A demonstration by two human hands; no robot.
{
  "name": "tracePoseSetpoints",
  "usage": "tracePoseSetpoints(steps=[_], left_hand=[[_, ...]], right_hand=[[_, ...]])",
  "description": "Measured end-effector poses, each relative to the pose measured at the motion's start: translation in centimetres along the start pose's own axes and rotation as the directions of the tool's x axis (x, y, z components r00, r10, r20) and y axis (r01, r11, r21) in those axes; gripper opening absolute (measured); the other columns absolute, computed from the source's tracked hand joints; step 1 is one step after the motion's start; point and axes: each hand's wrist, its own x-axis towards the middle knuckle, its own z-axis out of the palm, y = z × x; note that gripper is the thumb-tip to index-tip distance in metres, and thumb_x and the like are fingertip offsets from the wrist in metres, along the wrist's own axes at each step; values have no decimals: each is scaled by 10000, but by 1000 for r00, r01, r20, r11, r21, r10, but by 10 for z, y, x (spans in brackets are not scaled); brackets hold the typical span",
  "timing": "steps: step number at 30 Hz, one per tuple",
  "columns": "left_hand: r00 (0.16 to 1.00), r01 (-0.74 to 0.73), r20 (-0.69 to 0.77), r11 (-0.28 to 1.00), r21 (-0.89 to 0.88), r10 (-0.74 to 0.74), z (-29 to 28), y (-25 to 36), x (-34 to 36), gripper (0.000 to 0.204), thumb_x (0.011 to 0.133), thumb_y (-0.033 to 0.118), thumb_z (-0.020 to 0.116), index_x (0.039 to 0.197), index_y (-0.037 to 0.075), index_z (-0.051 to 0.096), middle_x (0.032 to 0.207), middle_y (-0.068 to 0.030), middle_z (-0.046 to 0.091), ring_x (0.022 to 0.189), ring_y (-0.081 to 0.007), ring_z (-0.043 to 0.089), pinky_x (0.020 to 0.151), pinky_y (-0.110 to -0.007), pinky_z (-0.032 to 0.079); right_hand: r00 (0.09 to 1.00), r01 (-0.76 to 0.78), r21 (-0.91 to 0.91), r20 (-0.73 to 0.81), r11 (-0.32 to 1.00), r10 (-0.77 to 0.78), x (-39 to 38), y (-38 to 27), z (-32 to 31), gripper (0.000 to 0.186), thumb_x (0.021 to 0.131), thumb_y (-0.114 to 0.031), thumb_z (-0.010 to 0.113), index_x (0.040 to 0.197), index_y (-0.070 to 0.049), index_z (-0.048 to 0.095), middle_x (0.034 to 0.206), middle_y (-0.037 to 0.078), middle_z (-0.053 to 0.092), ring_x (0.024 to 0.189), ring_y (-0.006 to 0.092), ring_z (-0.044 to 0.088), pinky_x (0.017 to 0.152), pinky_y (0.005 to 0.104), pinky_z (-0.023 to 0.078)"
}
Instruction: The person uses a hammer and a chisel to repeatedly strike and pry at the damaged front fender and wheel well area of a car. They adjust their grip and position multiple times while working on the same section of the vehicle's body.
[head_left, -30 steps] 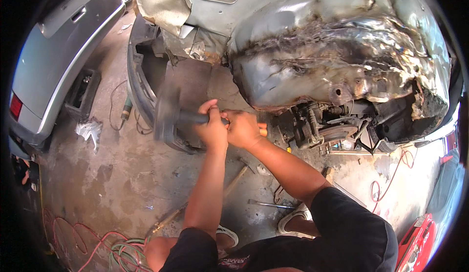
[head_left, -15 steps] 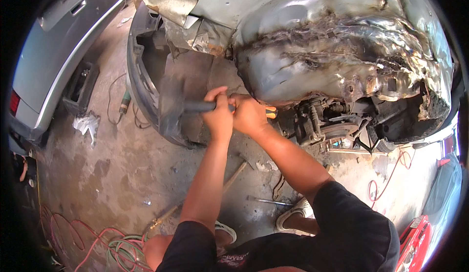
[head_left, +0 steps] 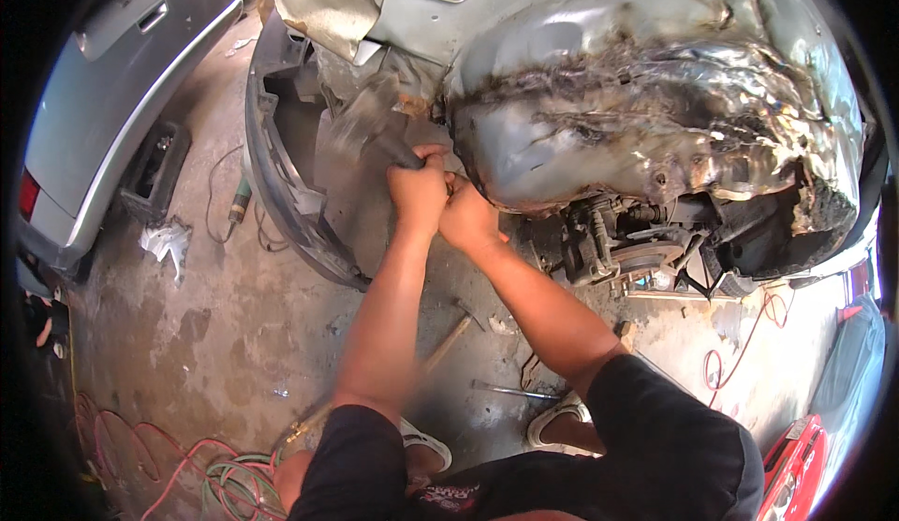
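Note:
Both hands grip one long hammer, its dark handle (head_left: pixel 401 150) running slantwise through them. Its head (head_left: pixel 363 114) is smeared by motion and points away from me, towards the far left. Nearer the head, my left hand (head_left: pixel 418 191) is wrapped round the handle. Close behind it, my right hand (head_left: pixel 468 217) is closed on the rear part, with a bit of orange handle end showing past it. Right of the hands is a dented, scorched car body panel (head_left: pixel 534 151). A loose dark bumper (head_left: pixel 281 161) lies to the left of the hammer.
Exposed brake and suspension parts (head_left: pixel 637 249) sit under the panel. On the floor lie another hammer (head_left: pixel 449 338), a metal rod (head_left: pixel 515 391), a green power tool (head_left: pixel 241 205) and coiled hoses (head_left: pixel 234 479). A silver car (head_left: pixel 140 100) stands at left, a black tray (head_left: pixel 154 170) beside it.
The hammer head has swung away from me and slightly right, so the handle now slants instead of lying nearly level. Both hands keep their grip and have tilted with it.

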Motion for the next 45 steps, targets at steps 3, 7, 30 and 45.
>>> tracePoseSetpoints(steps=[3,7,30,45], left_hand=[[993,-20,-117,975,-221,-6,-10,7,-16,155,940,30,584,981,21,733,778,-63,698,641,-126,637,553,-313,512],[971,-190,-182,961,-200,155,-16,-7,-24,145,941,63,599,980,44,737,765,-54,681,632,-125,623,513,-302,496],[958,-277,-75,961,-4,276,-16,0,-51,148,918,-14,571,909,5,717,778,-54,696,661,-130,673,598,-292,509],[898,-400,-185,916,38,400,-21,-15,-54,144,935,43,595,966,28,735,772,-71,701,617,-154,672,588,-326,526]], right_hand=[[998,44,43,38,998,-46,-6,-11,-2,327,862,-270,689,1135,-93,724,995,182,748,926,394,722,811,491,551],[976,209,6,53,978,-209,-9,-7,-8,390,879,-291,661,1220,-112,724,1081,193,746,988,397,719,867,503,555],[970,241,140,-81,960,-231,-33,-3,-10,302,855,-303,696,1039,-64,718,834,206,729,778,444,703,740,533,542],[939,344,-2,28,939,-344,-24,-7,-16,323,821,-268,700,1074,-69,728,836,202,739,816,427,720,749,518,559]])
